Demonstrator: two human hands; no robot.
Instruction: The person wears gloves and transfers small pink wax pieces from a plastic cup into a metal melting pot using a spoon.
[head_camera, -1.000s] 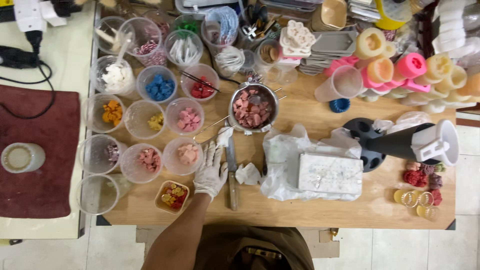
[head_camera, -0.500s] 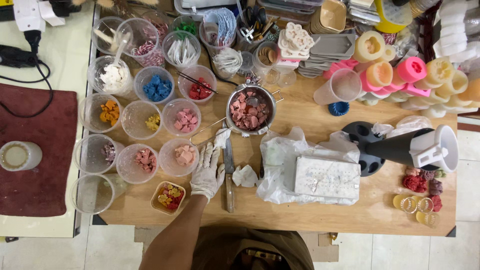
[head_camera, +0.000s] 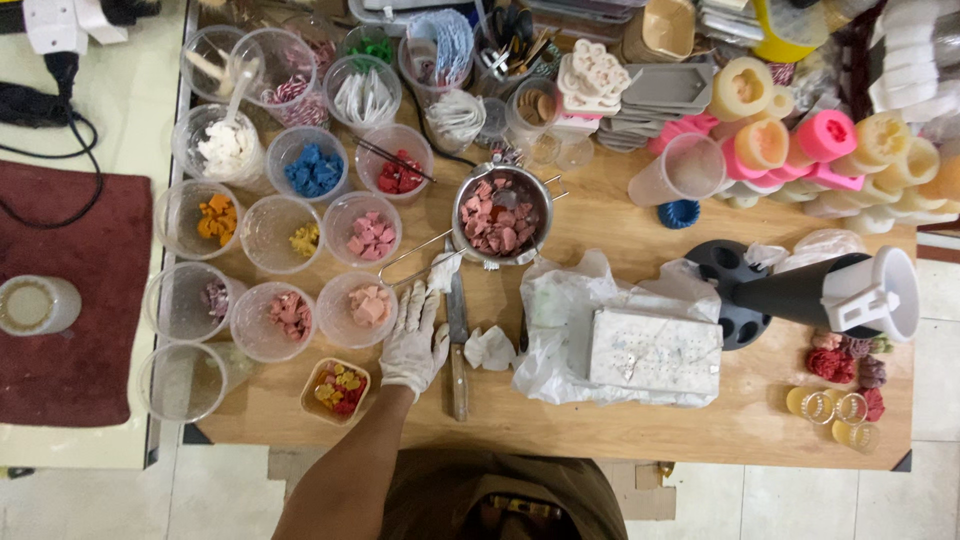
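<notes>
My left hand (head_camera: 413, 338), in a white glove, lies flat on the wooden table (head_camera: 600, 420) with its fingers spread and holds nothing. A knife (head_camera: 458, 345) with a wooden handle lies just right of the hand, its blade pointing away from me. Beyond the fingertips stands a metal pot (head_camera: 500, 215) filled with pink chunks. A clear cup of pale pink pieces (head_camera: 360, 308) is at the hand's left. A crumpled white scrap (head_camera: 490, 348) lies right of the knife. My right hand is out of view.
Several clear cups with coloured chunks fill the table's left half. A white block (head_camera: 655, 350) rests on a plastic bag (head_camera: 550, 310). A black cone with a white funnel (head_camera: 810, 292) lies at the right. Pink and yellow moulds (head_camera: 800, 140) crowd the back right. A small tray of yellow and red pieces (head_camera: 335, 390) sits near the front edge.
</notes>
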